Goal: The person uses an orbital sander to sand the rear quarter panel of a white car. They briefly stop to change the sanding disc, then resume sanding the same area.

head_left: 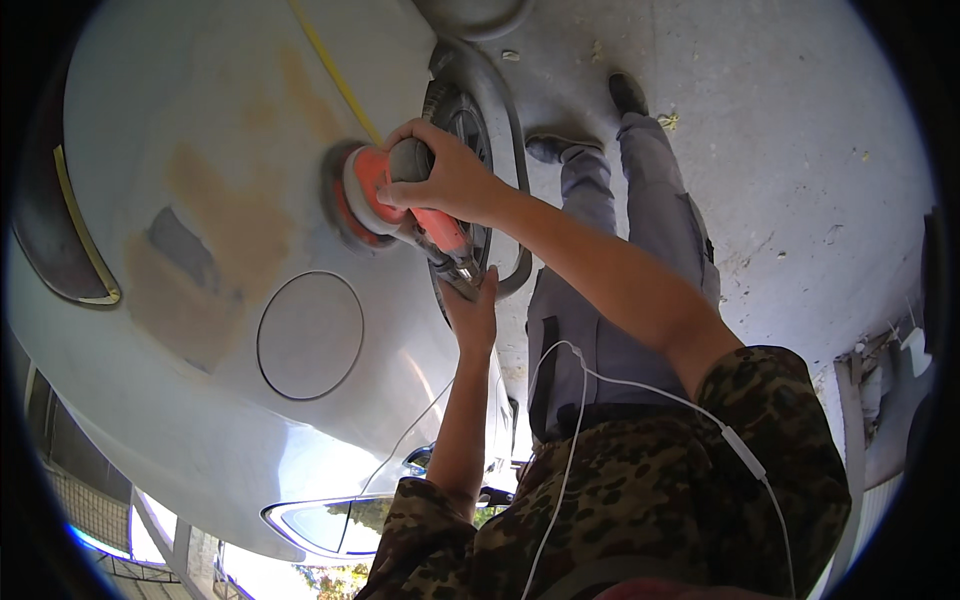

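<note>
A red and grey round orbital sander [368, 190] stands with its pad against the silver car's body panel [400, 350], near the wheel arch. My right hand [450, 178] is closed over the sander's dark top, thumb and fingers wrapped round its head. Lower down, my left hand [472, 312] grips the handle end by the metal fitting and hose joint; its fingers are partly hidden. Tan and grey sanded patches [235, 205] spread over the panel to the left of the pad. Below them lies a round fuel flap [311, 335].
Yellow tape [335, 75] runs along the panel, and more edges the dark tail light [62, 225]. Behind my hands are the wheel [468, 125] and a grey hose [517, 140]. A white cable [640, 384] hangs across my body. My shoes stand on the concrete floor [780, 130].
</note>
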Tool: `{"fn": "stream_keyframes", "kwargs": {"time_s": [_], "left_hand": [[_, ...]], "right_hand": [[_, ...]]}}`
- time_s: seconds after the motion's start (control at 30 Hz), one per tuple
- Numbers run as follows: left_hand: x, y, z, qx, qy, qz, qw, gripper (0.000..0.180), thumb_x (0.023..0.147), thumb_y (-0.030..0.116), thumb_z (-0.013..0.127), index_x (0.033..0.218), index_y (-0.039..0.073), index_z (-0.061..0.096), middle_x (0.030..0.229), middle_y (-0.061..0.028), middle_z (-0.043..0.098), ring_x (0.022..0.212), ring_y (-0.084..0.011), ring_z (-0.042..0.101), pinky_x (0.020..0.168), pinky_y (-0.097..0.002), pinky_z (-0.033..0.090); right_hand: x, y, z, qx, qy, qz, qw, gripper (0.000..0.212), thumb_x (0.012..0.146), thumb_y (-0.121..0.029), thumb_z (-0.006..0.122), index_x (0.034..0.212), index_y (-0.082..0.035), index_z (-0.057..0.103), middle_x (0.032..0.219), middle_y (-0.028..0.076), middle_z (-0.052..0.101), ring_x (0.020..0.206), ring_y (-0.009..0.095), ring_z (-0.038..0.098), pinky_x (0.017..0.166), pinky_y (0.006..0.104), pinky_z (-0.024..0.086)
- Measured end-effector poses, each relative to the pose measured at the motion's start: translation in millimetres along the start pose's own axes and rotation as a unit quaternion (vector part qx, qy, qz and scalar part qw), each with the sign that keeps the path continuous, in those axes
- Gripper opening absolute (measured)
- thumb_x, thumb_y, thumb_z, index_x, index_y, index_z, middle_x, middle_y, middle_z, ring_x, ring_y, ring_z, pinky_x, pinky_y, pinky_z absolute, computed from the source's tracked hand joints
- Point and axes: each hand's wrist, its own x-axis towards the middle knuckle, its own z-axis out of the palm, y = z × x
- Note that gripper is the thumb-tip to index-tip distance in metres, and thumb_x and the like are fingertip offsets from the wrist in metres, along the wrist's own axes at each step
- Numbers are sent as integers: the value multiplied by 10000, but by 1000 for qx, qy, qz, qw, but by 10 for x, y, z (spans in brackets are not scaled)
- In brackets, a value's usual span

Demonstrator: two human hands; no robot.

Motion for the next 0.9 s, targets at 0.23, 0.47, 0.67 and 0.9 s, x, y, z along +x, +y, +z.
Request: {"fn": "stream_keyframes", "kwargs": {"time_s": [0.23,0.47,0.67,0.9], "left_hand": [[-104,-64,69,25,6,19,999,595,900,226,839,1336,-19,518,1087,-102,645,958,-198,610,920,-359,507],[25,-26,-20,11,-3,0,1000,623,886,235,851,1346,-24,521,1079,-97,637,967,-200,595,925,-367,501],[-90,-4,61,6,-4,23,1000,580,901,231,845,1314,-22,526,1069,-96,640,940,-189,602,889,-350,511],[-19,14,-15,5,-5,6,1000,583,890,216,854,1310,-19,527,1032,-70,637,918,-171,603,867,-341,515]], "right_hand": [[-135,23,-11,-36,-27,49,998,604,733,-340,897,1206,-47,663,1111,118,658,999,231,671,909,366,553],[-4,12,-13,-1,-8,-18,1000,614,772,-301,899,1271,-64,632,999,69,666,902,173,664,839,340,559],[-112,40,-12,-21,-11,8,1000,590,750,-316,896,1213,-45,651,1037,82,680,961,194,671,885,356,553],[-10,69,-51,33,-22,12,999,601,781,-306,893,1273,-73,637,999,64,674,937,158,658,851,336,553]]}}
